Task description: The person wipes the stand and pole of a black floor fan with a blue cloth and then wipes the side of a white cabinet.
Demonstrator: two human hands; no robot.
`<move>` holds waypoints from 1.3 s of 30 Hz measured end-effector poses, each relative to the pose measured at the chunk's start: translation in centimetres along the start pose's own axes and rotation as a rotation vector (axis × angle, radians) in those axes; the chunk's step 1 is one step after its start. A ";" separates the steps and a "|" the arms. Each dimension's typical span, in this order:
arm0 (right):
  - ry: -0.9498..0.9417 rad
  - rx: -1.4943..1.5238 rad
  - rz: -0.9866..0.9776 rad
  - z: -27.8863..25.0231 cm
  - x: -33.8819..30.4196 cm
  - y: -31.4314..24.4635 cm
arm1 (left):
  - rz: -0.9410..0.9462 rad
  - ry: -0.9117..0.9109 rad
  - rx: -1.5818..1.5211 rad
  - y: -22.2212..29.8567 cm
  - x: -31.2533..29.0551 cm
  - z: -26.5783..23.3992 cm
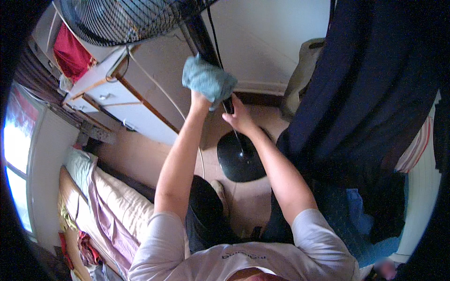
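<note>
A black pedestal fan stands in front of me, its wire cage at the upper left and its round glossy base on the floor. A light blue-green cloth covers most of my left hand, which presses it around the fan's black pole; the fingers are hidden beneath it. Just below the cloth, my right hand is closed around the lower part of the pole, thumb on the near side. A dark cord runs down beside the pole.
White drawers with brown edges stand at left, a red cloth above them. A bed with crumpled bedding lies lower left. Dark fabric hangs at right beside a grey-beige bag. A pale cable crosses behind my left arm.
</note>
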State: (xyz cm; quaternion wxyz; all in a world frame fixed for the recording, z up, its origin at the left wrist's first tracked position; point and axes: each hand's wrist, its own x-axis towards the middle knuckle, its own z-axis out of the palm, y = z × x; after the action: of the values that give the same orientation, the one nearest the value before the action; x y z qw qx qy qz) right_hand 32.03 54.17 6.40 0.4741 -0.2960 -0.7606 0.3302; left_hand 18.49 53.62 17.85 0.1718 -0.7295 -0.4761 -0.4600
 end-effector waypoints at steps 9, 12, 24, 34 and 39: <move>-0.089 0.076 0.062 0.0 -1.1 -2.4 | -0.091 0.439 -0.565 -0.1 9.1 -3.1; -0.083 -0.044 0.043 -2.0 -1.1 -1.0 | -0.116 0.432 -0.204 4.8 7.2 -1.9; 0.136 0.314 0.553 -5.7 -1.0 -0.8 | -0.456 0.574 -0.308 6.9 -1.8 4.4; -0.017 -0.186 0.261 -6.3 -1.5 -2.3 | -0.608 0.034 -0.301 1.5 -12.3 3.4; 0.033 -0.112 0.257 -8.0 -1.7 -0.3 | -1.034 0.139 -1.302 1.0 -10.3 -2.8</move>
State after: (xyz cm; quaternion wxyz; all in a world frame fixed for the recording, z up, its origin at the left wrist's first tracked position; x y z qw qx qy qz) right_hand 39.95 54.43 8.37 0.4230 -0.4227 -0.7257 0.3402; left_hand 16.64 45.72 10.88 -0.4881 -0.3425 -0.3782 -0.7081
